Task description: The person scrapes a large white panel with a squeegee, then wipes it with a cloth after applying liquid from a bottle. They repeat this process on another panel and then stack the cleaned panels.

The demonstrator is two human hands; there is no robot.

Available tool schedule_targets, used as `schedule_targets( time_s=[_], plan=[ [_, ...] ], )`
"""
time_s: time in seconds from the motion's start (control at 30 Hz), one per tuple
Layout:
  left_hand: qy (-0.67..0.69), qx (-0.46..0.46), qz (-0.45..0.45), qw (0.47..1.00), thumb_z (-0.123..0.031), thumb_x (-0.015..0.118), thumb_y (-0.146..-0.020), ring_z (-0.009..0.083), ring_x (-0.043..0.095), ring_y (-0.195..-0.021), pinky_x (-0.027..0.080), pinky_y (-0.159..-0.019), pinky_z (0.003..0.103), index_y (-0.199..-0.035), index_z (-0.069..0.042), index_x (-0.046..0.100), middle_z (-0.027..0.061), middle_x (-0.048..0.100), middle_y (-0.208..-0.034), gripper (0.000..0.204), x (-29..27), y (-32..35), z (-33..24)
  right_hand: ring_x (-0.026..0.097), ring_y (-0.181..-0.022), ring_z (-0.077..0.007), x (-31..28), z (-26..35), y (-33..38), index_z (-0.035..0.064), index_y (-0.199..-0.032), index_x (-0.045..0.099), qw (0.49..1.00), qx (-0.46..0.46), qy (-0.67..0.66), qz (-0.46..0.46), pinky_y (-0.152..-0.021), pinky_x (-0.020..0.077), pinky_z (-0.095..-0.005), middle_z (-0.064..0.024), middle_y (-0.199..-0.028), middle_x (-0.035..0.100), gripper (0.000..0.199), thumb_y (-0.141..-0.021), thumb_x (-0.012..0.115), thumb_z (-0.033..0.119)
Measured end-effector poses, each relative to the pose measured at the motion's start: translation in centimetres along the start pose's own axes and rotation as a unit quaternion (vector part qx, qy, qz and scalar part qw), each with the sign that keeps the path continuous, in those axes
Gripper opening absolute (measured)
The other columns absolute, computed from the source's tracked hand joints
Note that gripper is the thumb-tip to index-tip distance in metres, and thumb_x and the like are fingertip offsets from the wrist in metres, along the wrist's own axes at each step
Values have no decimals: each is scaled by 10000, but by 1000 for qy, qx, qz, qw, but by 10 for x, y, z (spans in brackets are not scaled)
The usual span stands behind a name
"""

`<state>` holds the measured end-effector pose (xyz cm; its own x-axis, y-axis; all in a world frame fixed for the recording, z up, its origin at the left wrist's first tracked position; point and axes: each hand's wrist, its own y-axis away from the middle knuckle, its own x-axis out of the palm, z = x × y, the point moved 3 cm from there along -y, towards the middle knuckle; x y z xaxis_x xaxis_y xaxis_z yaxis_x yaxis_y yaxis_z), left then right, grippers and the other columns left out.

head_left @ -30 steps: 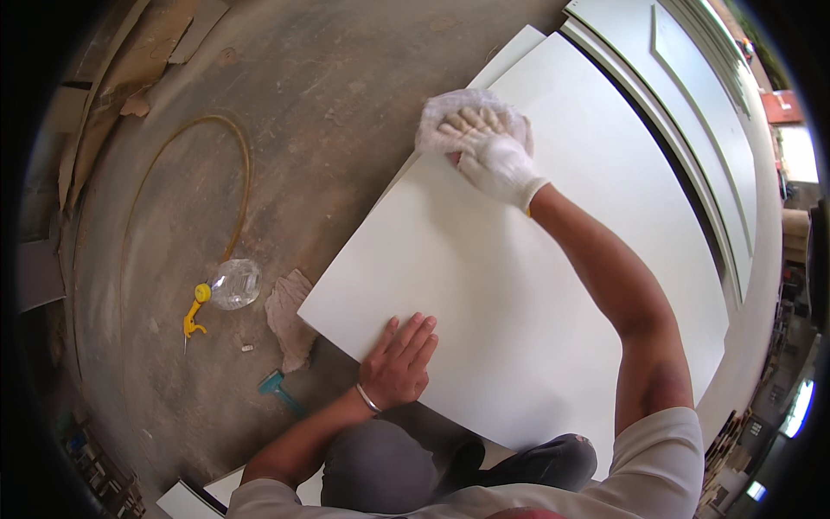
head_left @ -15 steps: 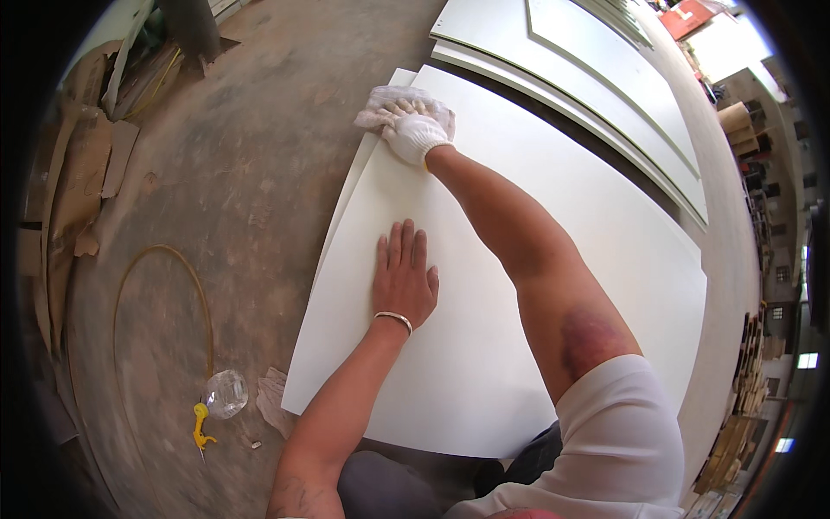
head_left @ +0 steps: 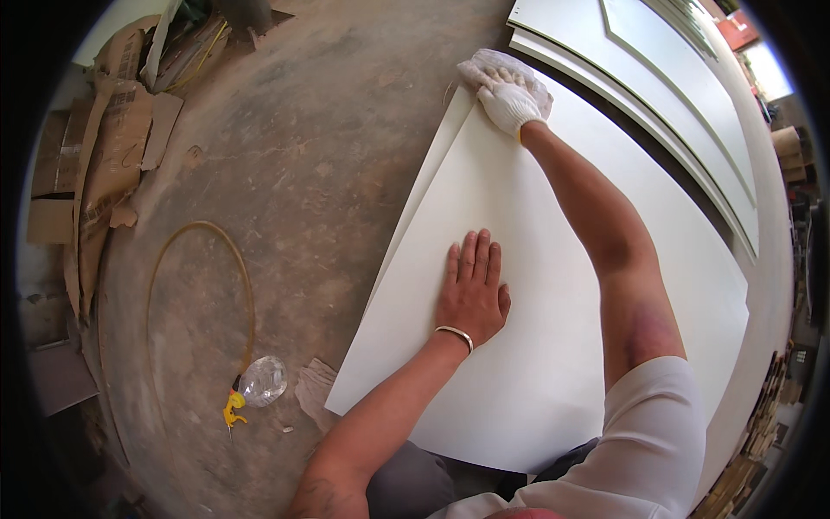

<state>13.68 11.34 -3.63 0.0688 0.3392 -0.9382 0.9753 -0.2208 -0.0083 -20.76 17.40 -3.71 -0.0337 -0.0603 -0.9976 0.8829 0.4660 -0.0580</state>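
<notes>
A large white panel (head_left: 553, 346) lies in front of me, with the edge of another white panel (head_left: 424, 186) showing beneath its left side. My bare left hand (head_left: 473, 294) rests flat on the upper panel, fingers stretched out, a pale bracelet (head_left: 456, 336) at its wrist. On my right hand (head_left: 510, 102) is a white knit glove. It presses a crumpled whitish cloth (head_left: 497, 62) at the panel's far left corner, and the cloth covers that corner.
More white panels (head_left: 674, 104) are stacked at the far right. On the floor to the left are a clear plastic bottle (head_left: 264, 381), a yellow trigger gun (head_left: 233, 408), a brown hose (head_left: 203, 227) and a rag (head_left: 315, 389). Torn cardboard (head_left: 112, 164) stands along the left side.
My gloved right hand and the cloth have slid outward to the panel's far corner, which showed beyond them before. My left hand stays flat. The whole view has shifted.
</notes>
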Motion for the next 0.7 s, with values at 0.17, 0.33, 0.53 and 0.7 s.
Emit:
schedule_targets(
  time_s=[0.17, 0.33, 0.53, 0.7],
  plan=[
    [8, -1, 22, 1000, -368, 455, -1037, 361, 156, -1590, 118, -1303, 524, -1582, 45, 333, 212, 200, -1708, 694, 0, -1, -1, 273, -1576, -339, 10, 28, 83, 154, -1533, 518, 993, -98, -67, 26, -1305, 112, -502, -118, -1658, 404, 530, -1030, 452, 306],
    [0, 2, 24, 1000, -370, 459, -1035, 374, 142, -1594, 119, -1299, 541, -1579, 55, 327, 225, 189, -1709, 703, 0, -1, -1, 303, -1561, -328, -12, -21, -25, 184, -1533, 520, 997, 26, 60, 30, -1293, 176, -464, -79, -1659, 411, 533, -1048, 374, 351],
    [-8, 3, 40, 999, -370, 451, -1034, 388, 135, -1594, 128, -1292, 563, -1577, 64, 322, 233, 184, -1708, 707, 0, -4, -2, 344, -1541, -327, 5, -56, -62, 232, -1541, 515, 998, 56, -8, 19, -1283, 212, -454, -43, -1652, 428, 533, -1064, 330, 381],
    [-3, 2, 46, 999, -373, 449, -1032, 388, 140, -1594, 133, -1291, 564, -1578, 65, 319, 233, 191, -1706, 711, 0, -3, -2, 357, -1533, -324, -5, -51, -59, 246, -1554, 496, 993, 90, 80, 17, -1279, 221, -464, -58, -1640, 445, 538, -1064, 321, 384]
  ],
)
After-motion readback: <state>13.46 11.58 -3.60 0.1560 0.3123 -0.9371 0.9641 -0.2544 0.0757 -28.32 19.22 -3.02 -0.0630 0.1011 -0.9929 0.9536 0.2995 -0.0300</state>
